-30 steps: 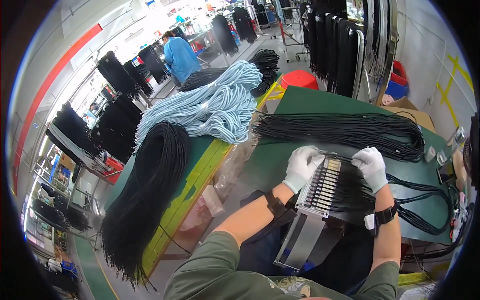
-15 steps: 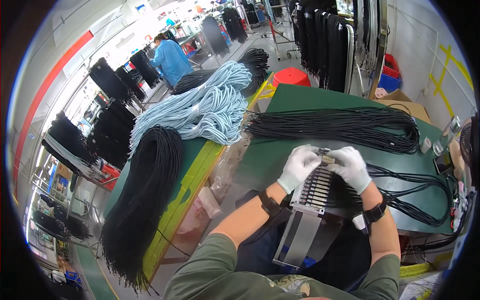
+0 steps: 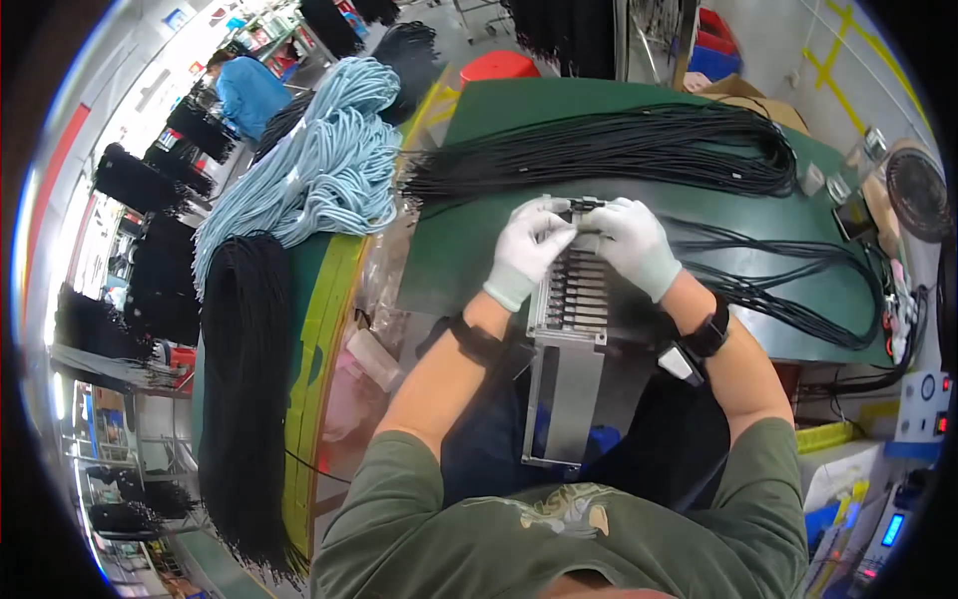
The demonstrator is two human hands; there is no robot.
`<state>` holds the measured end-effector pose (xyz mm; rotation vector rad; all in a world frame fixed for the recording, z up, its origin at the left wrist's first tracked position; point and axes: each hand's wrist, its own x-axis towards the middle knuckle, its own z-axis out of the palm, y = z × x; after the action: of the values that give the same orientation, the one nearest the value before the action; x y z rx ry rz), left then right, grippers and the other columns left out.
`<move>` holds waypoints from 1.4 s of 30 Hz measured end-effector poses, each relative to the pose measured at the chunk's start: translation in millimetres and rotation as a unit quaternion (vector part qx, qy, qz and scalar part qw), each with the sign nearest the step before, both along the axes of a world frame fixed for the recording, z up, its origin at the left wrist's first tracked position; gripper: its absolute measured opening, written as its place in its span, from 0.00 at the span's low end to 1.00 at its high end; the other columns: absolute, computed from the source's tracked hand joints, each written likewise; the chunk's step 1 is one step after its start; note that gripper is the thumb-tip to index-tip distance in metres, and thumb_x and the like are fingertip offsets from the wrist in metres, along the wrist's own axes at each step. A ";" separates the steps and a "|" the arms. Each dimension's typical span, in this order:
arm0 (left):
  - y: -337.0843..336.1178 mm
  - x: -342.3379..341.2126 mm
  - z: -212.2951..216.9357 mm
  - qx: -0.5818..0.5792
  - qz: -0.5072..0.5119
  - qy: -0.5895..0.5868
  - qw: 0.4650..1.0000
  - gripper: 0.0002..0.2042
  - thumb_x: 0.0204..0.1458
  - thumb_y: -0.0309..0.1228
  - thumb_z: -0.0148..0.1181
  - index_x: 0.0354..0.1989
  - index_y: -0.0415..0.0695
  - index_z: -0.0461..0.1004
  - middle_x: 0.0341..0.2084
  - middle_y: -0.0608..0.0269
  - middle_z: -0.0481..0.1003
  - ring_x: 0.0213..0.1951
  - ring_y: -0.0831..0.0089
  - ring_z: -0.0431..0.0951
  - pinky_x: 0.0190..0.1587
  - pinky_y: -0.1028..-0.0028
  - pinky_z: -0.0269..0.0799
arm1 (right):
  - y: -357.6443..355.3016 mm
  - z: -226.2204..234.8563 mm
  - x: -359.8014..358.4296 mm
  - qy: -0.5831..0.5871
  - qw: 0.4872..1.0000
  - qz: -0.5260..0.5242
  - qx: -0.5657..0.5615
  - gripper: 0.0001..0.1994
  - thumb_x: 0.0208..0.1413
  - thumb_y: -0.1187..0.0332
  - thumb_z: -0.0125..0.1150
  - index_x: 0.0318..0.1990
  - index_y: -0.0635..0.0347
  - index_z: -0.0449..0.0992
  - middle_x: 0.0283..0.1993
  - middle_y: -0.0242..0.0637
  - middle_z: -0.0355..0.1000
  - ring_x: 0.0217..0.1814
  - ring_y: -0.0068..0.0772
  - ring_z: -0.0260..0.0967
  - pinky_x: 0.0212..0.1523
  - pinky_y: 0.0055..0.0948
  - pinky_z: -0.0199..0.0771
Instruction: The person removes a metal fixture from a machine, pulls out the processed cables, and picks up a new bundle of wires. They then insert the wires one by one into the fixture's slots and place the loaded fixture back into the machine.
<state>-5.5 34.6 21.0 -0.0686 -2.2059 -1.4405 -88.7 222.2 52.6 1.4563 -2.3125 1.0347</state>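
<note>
White gloves cover both of my hands. My left hand [image 3: 529, 250] and my right hand [image 3: 631, 245] meet over the far end of a metal fixture [image 3: 596, 337], fingers closed in a pinch from either side. Between the fingertips is a small black cable connector [image 3: 587, 204], partly covered by the gloves. A row of several black cable ends with connectors [image 3: 579, 295] lies across slots in the fixture, nearer to me than my hands. The fixture's metal frame [image 3: 571, 404] reaches back toward my lap.
A long black cable bundle [image 3: 619, 155] lies across the green table [image 3: 449, 275]. Looped black cables [image 3: 798, 299] rest at the right. Light-blue cables [image 3: 334, 165] and a hanging black bundle [image 3: 244, 369] cover the left bench. Behind stand a red stool [image 3: 499, 66] and a person in blue [image 3: 251, 95].
My view has shifted, so the table and fixture appear lower-tilted and farther left. Both hands stay together at the fixture's far end, with the fingers slightly rearranged around the connector.
</note>
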 end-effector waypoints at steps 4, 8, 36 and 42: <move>-10.0 -0.6 -6.1 0.060 0.013 -0.015 0.998 0.05 0.52 0.27 0.67 0.34 0.38 0.82 0.49 0.50 0.78 0.52 0.62 0.76 0.58 0.66 0.68 | 27.4 -2.4 -33.6 -0.061 0.994 -0.039 0.081 0.08 0.50 0.67 0.68 0.37 0.56 0.81 0.32 0.39 0.76 0.38 0.46 0.72 0.44 0.40 0.72; -17.6 1.4 -8.9 0.020 0.080 -0.029 0.996 0.06 0.53 0.29 0.66 0.34 0.38 0.82 0.48 0.52 0.79 0.51 0.63 0.77 0.57 0.67 0.68 | 33.2 -8.3 -29.2 -0.077 0.997 -0.009 -0.009 0.06 0.49 0.68 0.68 0.35 0.55 0.80 0.30 0.37 0.75 0.38 0.45 0.71 0.44 0.39 0.71; 17.4 2.3 -8.5 -0.388 0.085 -0.022 0.917 0.16 0.51 0.49 0.64 0.46 0.63 0.84 0.63 0.42 0.66 0.65 0.41 0.61 0.68 0.53 0.55 | 32.6 -11.3 -33.6 0.116 0.987 -0.041 0.104 0.06 0.45 0.66 0.69 0.30 0.51 0.78 0.30 0.33 0.73 0.41 0.42 0.70 0.44 0.39 0.69; 14.6 -4.2 -2.9 -0.435 0.047 -0.089 0.895 0.19 0.52 0.47 0.65 0.53 0.66 0.81 0.68 0.40 0.59 0.68 0.39 0.55 0.70 0.52 0.53 | 24.0 -13.3 -51.8 0.154 0.965 -0.177 0.115 0.06 0.46 0.64 0.68 0.29 0.53 0.79 0.30 0.33 0.73 0.41 0.42 0.71 0.43 0.39 0.70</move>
<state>-9.7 49.2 18.1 -0.1315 -2.7861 -0.3178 -140.5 246.2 39.3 1.1149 -2.3916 0.4221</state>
